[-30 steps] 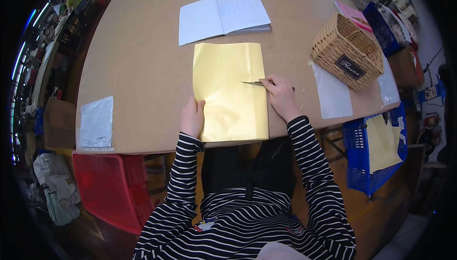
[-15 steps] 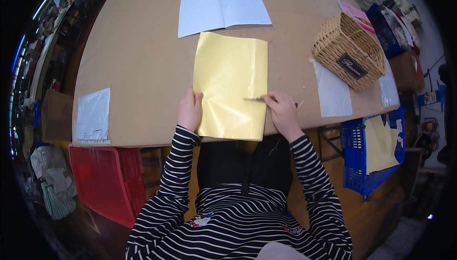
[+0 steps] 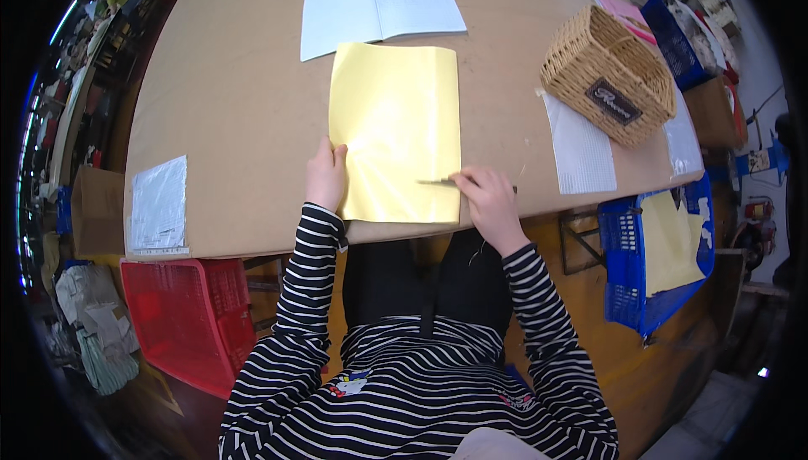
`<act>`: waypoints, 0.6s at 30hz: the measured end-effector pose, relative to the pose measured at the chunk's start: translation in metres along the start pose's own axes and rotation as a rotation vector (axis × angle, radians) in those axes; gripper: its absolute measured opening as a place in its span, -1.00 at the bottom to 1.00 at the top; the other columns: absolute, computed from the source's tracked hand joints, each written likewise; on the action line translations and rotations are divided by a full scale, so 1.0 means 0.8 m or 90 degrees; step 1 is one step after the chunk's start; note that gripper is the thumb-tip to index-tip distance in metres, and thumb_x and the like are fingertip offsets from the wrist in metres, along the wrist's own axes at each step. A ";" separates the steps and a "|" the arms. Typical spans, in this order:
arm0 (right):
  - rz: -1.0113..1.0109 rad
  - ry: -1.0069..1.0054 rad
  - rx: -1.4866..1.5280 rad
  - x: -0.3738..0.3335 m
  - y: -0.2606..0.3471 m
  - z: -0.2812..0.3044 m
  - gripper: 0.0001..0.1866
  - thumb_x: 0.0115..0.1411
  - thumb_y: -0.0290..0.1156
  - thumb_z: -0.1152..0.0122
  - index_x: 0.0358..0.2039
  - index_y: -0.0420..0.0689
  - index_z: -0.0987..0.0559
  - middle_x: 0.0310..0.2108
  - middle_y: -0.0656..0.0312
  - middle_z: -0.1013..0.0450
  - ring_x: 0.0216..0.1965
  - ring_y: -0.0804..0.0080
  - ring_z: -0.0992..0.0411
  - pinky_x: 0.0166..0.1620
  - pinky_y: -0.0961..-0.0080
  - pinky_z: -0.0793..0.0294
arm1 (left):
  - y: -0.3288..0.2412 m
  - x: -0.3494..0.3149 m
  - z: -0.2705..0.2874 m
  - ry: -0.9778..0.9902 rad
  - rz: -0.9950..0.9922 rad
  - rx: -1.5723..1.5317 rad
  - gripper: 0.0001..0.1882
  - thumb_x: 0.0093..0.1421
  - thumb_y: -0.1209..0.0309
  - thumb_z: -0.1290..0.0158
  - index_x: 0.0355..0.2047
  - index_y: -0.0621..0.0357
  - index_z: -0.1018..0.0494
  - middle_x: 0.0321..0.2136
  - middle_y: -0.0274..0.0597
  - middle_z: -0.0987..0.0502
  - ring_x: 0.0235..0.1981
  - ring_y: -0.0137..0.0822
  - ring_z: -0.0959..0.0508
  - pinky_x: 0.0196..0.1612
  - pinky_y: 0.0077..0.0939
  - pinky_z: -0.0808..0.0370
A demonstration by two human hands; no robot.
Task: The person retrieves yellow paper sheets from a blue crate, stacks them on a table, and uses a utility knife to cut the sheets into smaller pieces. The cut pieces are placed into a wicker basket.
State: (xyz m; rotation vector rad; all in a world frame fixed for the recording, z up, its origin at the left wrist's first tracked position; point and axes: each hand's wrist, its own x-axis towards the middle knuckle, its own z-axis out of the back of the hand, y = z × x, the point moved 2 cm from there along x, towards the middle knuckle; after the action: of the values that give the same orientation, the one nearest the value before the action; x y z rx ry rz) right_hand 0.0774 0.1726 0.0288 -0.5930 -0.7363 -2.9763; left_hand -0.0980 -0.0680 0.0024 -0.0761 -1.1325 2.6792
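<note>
A glossy yellow sheet [image 3: 391, 115] lies on the brown-covered table [image 3: 240, 123] near its front edge, with creases across its lower part. My left hand [image 3: 326, 175] pinches its left edge, the thumb on top. In my right hand [image 3: 491, 203], a slim grey pointed tool [image 3: 436, 181] is gripped between thumb and fingers. Its tip points left over the lower right part of the sheet; whether it touches, I cannot tell. The exact kind of tool is too small to make out.
Beyond the sheet lies an open notebook [image 3: 383, 10]. At right, a wicker basket [image 3: 610, 77] stands by a white gridded sheet [image 3: 581, 148]. A clear plastic packet [image 3: 160, 203] is at left. Below the table edge are a red crate [image 3: 181, 308] and a blue crate [image 3: 619, 283].
The yellow sheet appears slightly farther up and left in view, and so do the table's other things. The tool's tip now reaches a little farther inward over the sheet. Both hands keep their grips.
</note>
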 end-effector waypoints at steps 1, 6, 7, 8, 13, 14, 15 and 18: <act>-0.016 -0.005 -0.001 0.001 0.001 -0.001 -0.68 0.05 -0.60 -0.05 -0.16 -0.15 -0.60 -0.21 0.26 -0.47 -0.14 0.25 -0.40 -0.04 0.32 -0.32 | 0.000 -0.001 0.000 -0.006 -0.011 0.003 -0.74 0.34 0.30 0.04 -0.28 0.32 -0.33 -0.47 0.31 -0.51 -0.39 0.32 -0.50 -0.35 0.07 -0.42; -0.016 0.001 -0.019 -0.027 0.026 0.004 -0.66 0.03 -0.62 -0.06 -0.15 -0.14 -0.59 -0.20 0.25 -0.46 -0.14 0.26 -0.40 -0.07 0.33 -0.31 | 0.001 0.000 0.001 -0.019 -0.040 0.024 -0.73 0.34 0.30 0.04 -0.27 0.32 -0.33 -0.46 0.30 -0.51 -0.39 0.32 -0.50 -0.35 0.06 -0.42; 0.004 -0.013 -0.014 -0.035 0.032 0.007 -0.66 0.02 -0.62 -0.05 -0.15 -0.14 -0.59 -0.20 0.24 -0.46 -0.14 0.25 -0.40 -0.07 0.33 -0.31 | 0.001 0.001 0.002 -0.023 -0.051 0.027 -0.73 0.34 0.30 0.04 -0.27 0.32 -0.33 -0.46 0.30 -0.51 -0.38 0.32 -0.50 -0.35 0.06 -0.41; 0.034 -0.056 -0.006 -0.041 0.037 0.010 -0.65 0.01 -0.62 -0.06 -0.16 -0.13 -0.59 -0.20 0.24 -0.46 -0.15 0.24 -0.40 -0.09 0.32 -0.31 | 0.001 0.002 0.003 -0.020 -0.051 0.019 -0.73 0.34 0.29 0.04 -0.27 0.33 -0.33 -0.46 0.31 -0.51 -0.38 0.32 -0.50 -0.35 0.05 -0.41; -0.021 -0.005 -0.006 -0.040 0.028 0.003 -0.65 0.01 -0.63 -0.05 -0.16 -0.14 -0.59 -0.21 0.24 -0.46 -0.16 0.23 -0.40 -0.10 0.31 -0.32 | 0.002 0.001 0.002 0.001 -0.014 -0.016 -0.73 0.33 0.30 0.03 -0.30 0.33 -0.32 -0.47 0.30 -0.50 -0.39 0.31 -0.49 -0.36 0.02 -0.40; -0.027 -0.015 -0.014 -0.041 0.029 0.001 -0.65 0.01 -0.62 -0.05 -0.16 -0.14 -0.59 -0.22 0.24 -0.46 -0.16 0.24 -0.40 -0.10 0.31 -0.32 | 0.003 0.000 0.003 0.003 -0.019 -0.003 -0.73 0.33 0.30 0.03 -0.30 0.33 -0.32 -0.48 0.29 -0.50 -0.39 0.30 -0.49 -0.36 0.01 -0.40; -0.027 -0.018 -0.022 -0.044 0.030 0.000 -0.65 0.01 -0.62 -0.05 -0.16 -0.14 -0.59 -0.22 0.24 -0.46 -0.15 0.24 -0.40 -0.10 0.31 -0.32 | 0.003 0.000 0.003 0.001 -0.023 0.008 -0.73 0.33 0.31 0.02 -0.30 0.33 -0.32 -0.48 0.29 -0.49 -0.40 0.30 -0.49 -0.36 0.00 -0.41; -0.025 -0.030 0.015 -0.066 0.047 0.007 -0.64 0.00 -0.63 -0.07 -0.16 -0.14 -0.61 -0.25 0.23 -0.45 -0.16 0.26 -0.40 -0.09 0.33 -0.31 | 0.004 0.001 0.005 -0.010 -0.050 0.034 -0.73 0.33 0.31 0.03 -0.29 0.33 -0.33 -0.49 0.28 -0.49 -0.40 0.29 -0.49 -0.36 -0.02 -0.41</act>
State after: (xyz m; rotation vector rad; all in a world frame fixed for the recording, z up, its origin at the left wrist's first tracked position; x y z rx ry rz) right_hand 0.1329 0.1381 0.0310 -0.6569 -0.7936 -2.9947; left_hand -0.0996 -0.0725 0.0031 -0.0015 -1.0454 2.6432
